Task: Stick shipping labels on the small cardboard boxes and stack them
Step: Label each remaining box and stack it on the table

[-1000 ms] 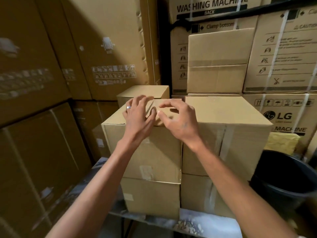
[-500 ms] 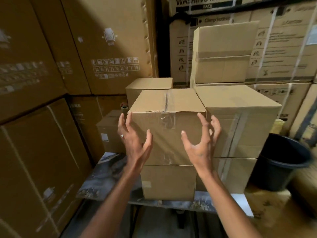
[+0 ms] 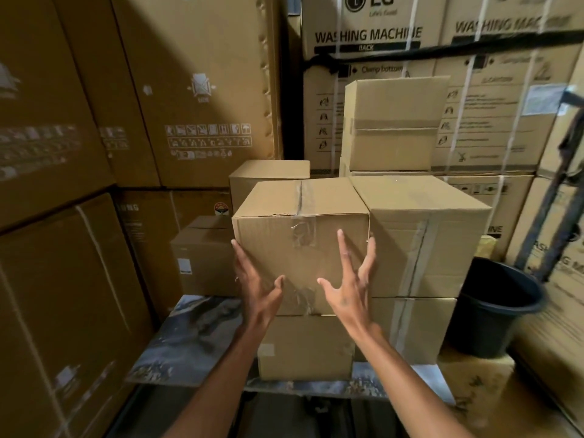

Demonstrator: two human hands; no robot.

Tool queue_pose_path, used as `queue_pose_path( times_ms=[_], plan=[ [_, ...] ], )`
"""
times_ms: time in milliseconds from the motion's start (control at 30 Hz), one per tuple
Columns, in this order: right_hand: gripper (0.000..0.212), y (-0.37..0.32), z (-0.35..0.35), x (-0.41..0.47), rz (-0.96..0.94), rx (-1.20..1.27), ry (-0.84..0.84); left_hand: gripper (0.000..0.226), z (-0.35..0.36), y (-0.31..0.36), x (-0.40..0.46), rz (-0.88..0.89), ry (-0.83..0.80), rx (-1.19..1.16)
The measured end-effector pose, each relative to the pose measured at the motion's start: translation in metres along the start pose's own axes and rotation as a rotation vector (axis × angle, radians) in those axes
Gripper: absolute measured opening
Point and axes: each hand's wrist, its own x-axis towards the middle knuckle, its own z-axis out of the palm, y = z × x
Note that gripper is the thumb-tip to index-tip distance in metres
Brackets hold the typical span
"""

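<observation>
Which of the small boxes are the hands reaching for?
The front box with crumpled clear tape over its top edge; both spread hands flank it, left hand, right hand.

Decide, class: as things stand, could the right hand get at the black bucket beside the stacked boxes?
Probably yes. The black bucket stands open-topped to the right of the stack, and nothing lies between it and the right hand, which is open against the taped box. Whether the arm is long enough is uncertain.

1. I see a low table (image 3: 192,339) with a mottled grey top.
2. Directly on it: a small cardboard box (image 3: 305,347), a larger box (image 3: 414,330) touching its right, another box (image 3: 202,257) at the back left.
</observation>
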Motion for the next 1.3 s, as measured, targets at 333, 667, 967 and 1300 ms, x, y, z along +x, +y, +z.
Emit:
queue_pose_path(
  times_ms=[333,667,967,1300],
  plan=[
    [0.114,-0.046,-0.012,0.043,-0.214,-0.001,0.155,0.131,-0.044,0.042,0.019,0.245,0.272,-0.043],
    [0.111,-0.078,-0.057,0.138,-0.346,0.061,0.354,0.125,-0.050,0.136,0.077,0.505,0.372,-0.047],
    [0.116,-0.047,-0.114,0.209,-0.327,-0.030,0.441,0.123,0.014,0.194,0.115,0.597,0.242,-0.078],
    [0.124,0.030,-0.164,0.251,-0.269,-0.152,0.378,0.127,0.103,0.226,0.126,0.540,0.048,-0.032]
  ],
)
